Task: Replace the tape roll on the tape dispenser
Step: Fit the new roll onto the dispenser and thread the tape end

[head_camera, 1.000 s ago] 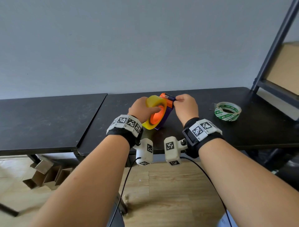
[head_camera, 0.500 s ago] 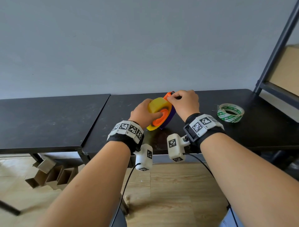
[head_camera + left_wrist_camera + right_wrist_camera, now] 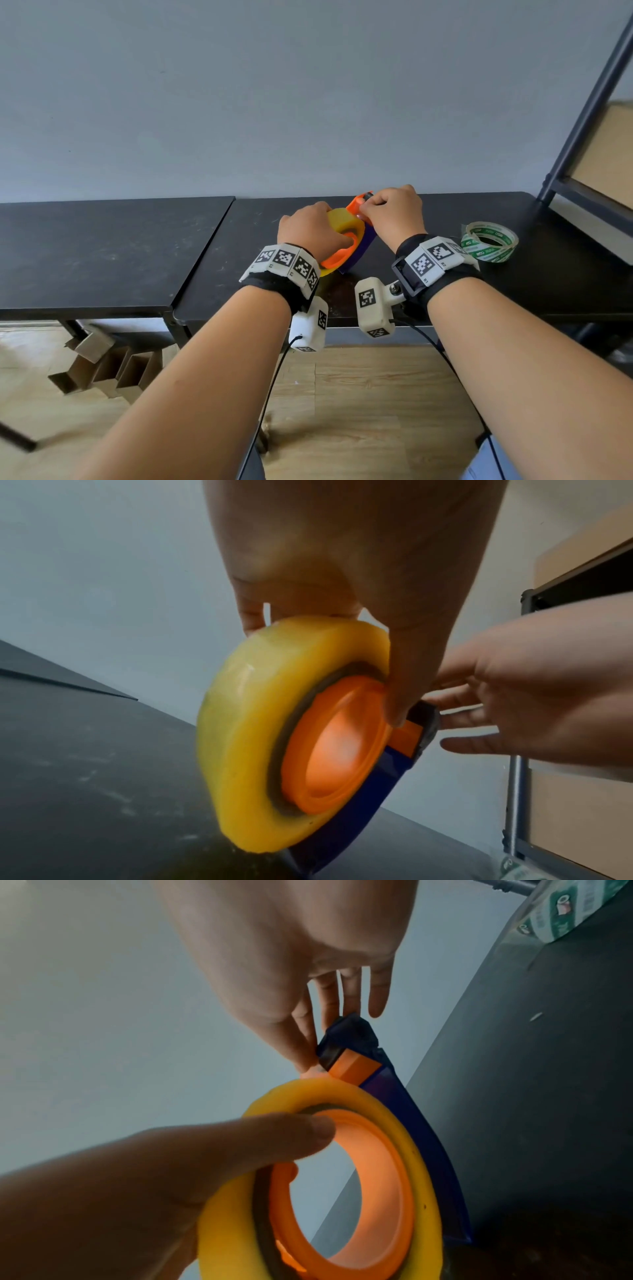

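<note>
One yellow tape roll on the tape dispenser, both hands' grip.

We see a tape dispenser standing on edge near the middle of the desk, its dark blue body tilted and its lower corner touching the top. An orange hub carries a thick yellow tape roll, seated around it. An orange and black cutter end points up at the far side. To the right, well apart, a second roll with green and white printing lies flat.
</note>
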### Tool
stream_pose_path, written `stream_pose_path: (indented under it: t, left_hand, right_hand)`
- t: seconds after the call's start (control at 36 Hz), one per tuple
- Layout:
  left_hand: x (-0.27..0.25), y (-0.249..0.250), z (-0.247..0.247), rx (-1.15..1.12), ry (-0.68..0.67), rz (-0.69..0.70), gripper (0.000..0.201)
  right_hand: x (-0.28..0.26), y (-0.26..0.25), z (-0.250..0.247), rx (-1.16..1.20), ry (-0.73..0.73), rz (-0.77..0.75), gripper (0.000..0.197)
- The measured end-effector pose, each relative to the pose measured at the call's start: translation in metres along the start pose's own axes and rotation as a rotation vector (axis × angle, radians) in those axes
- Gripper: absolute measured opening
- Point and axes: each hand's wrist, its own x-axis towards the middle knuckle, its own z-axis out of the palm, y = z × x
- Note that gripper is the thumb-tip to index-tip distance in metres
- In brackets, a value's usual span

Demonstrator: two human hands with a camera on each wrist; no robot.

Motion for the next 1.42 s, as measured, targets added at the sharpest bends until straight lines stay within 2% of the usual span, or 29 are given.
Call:
stream_pose_path:
  t: [0.22, 0.36, 0.5, 0.61, 0.81, 1.08, 1.31, 1.42]
  left_hand:
    - [0.001, 0.003, 0.002, 0.081, 0.060, 0.020, 0.035]
    - [-0.001, 0.004, 0.001, 0.085, 0.087, 0.017, 0.035]
    - [-0.001, 0.005, 0.004, 0.082, 0.100, 0.038, 0.036]
    - [-0.005, 0.008, 0.005, 0.103, 0.125, 0.058, 0.038]
    - [-0.009, 0.017, 0.007, 0.150, 0.145, 0.116, 0.043]
    - [-0.011, 0.022, 0.014, 0.211, 0.153, 0.157, 0.037]
    - [-0.009, 0.018, 0.010, 0.204, 0.151, 0.138, 0.037]
    - [-0.011, 0.018, 0.008, 0.193, 0.153, 0.111, 0.037]
  right_hand:
    - [0.000, -0.005, -0.001, 0.107, 0.026, -0.043, 0.026]
    - [-0.002, -0.010, -0.006, 0.174, 0.005, -0.044, 0.019]
    - [-0.001, -0.008, -0.004, 0.175, 0.003, 0.037, 0.029]
    - [-0.004, -0.005, -0.008, 0.202, 0.024, 0.063, 0.028]
    - [-0.003, 0.000, -0.011, 0.240, 0.035, 0.173, 0.044]
    - [-0.001, 0.008, -0.016, 0.183, 0.014, 0.348, 0.039]
    - [0.001, 0.007, -0.011, 0.169, 0.002, 0.242, 0.033]
    - [0.003, 0.007, -0.009, 0.130, 0.004, 0.231, 0.043]
